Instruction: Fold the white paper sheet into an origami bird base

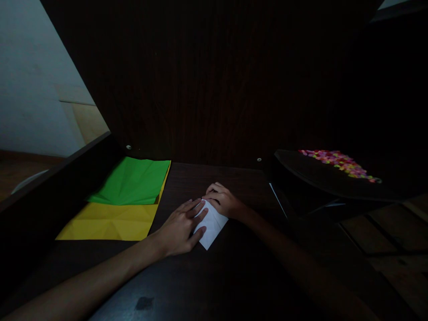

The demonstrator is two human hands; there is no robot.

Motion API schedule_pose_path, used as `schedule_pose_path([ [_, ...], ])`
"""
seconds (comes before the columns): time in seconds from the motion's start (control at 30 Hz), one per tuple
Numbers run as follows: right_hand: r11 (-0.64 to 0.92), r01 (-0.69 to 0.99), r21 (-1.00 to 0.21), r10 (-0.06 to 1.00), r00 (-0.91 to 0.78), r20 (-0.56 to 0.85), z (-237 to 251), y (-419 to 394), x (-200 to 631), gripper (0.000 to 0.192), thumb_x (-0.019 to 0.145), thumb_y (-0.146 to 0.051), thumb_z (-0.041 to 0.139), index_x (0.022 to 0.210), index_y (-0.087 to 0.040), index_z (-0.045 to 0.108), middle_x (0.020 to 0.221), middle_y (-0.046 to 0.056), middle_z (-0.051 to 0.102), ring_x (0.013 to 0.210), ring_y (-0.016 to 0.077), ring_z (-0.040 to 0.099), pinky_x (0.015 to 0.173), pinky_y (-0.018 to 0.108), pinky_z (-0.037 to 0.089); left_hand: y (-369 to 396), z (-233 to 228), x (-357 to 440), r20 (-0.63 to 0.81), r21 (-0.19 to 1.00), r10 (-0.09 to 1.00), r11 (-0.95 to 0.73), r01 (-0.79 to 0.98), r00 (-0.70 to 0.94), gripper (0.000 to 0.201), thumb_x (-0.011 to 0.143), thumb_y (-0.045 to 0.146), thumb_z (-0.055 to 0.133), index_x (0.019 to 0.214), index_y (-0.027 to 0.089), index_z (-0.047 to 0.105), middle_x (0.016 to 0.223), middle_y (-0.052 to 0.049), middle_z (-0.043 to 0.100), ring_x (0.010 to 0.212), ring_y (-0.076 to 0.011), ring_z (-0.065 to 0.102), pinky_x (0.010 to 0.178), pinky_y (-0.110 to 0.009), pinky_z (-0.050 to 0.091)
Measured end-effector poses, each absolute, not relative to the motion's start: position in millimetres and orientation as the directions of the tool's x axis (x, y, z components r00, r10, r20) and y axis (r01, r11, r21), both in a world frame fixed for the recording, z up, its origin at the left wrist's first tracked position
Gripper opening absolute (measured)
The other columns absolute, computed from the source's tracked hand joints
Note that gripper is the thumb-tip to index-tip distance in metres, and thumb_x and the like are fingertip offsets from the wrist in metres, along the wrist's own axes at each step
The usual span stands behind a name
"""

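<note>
Mid-fold, I judge: my left hand [180,229] lies flat, fingers spread, pinning the white paper [210,227] on the dark desk [234,276]; right hand [223,200], fingers curled, presses its far corner; the crease wants firm pressure next.

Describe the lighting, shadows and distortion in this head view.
Head view: very dim overall; the white paper under the left hand and right hand is the brightest thing, with the green sheet and yellow sheet clear. The back panel and right side sink into black. Wide-angle bending slants the desk edges; no glare.
</note>
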State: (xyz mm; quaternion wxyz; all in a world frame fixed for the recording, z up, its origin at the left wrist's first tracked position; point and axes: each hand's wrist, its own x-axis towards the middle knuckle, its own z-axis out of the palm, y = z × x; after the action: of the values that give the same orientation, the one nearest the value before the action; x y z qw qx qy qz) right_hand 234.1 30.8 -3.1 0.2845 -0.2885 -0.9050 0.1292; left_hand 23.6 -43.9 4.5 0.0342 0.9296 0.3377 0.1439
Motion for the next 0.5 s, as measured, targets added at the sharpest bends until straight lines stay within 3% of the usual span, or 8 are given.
schedule_pose_path([
  [0.27, 0.771, 0.491, -0.404, 0.634, -0.646, 0.424, -1.2, 25.0, 237.3, 0.012, 0.084, -0.017, 0.063, 0.089, -0.016, 0.074, 0.098, 0.008, 0.06, 0.095, 0.0204, 0.054, 0.087, 0.037, 0.047, -44.2, 3.1, 22.7, 0.257, 0.157, 0.63, -0.776, 0.611, 0.733, 0.049, 0.094, 0.033, 0.047, 0.138, 0.011, 0.049, 0.146, -0.018, 0.045, 0.138, -0.0339, 0.038, 0.11, -0.052, 0.038],
  [0.4, 0.737, 0.469, -0.487, 0.669, -0.611, 0.424, -2.1, 23.5, 240.0, 0.019, 0.084, -0.023, 0.067, 0.103, -0.016, 0.069, 0.098, 0.008, 0.062, 0.096, 0.0206, 0.055, 0.089, 0.038, 0.047, -44.2, 2.8, 21.6, 0.242, 0.182, 0.634, -0.773, 0.607, 0.735, 0.05, 0.094, 0.033, 0.047, 0.139, 0.012, 0.048, 0.147, -0.017, 0.044, 0.138, -0.0336, 0.037, 0.111, -0.053, 0.036],
  [0.5, 0.732, 0.449, -0.512, 0.672, -0.597, 0.437, -4.1, 23.6, 241.1, 0.017, 0.085, -0.024, 0.067, 0.102, -0.018, 0.067, 0.095, 0.006, 0.064, 0.093, 0.0208, 0.056, 0.087, 0.039, 0.047, -44.0, 3.0, 21.2, 0.221, 0.194, 0.638, -0.77, 0.608, 0.737, 0.051, 0.094, 0.033, 0.047, 0.14, 0.011, 0.046, 0.149, -0.017, 0.041, 0.139, -0.0338, 0.035, 0.112, -0.053, 0.034],
])
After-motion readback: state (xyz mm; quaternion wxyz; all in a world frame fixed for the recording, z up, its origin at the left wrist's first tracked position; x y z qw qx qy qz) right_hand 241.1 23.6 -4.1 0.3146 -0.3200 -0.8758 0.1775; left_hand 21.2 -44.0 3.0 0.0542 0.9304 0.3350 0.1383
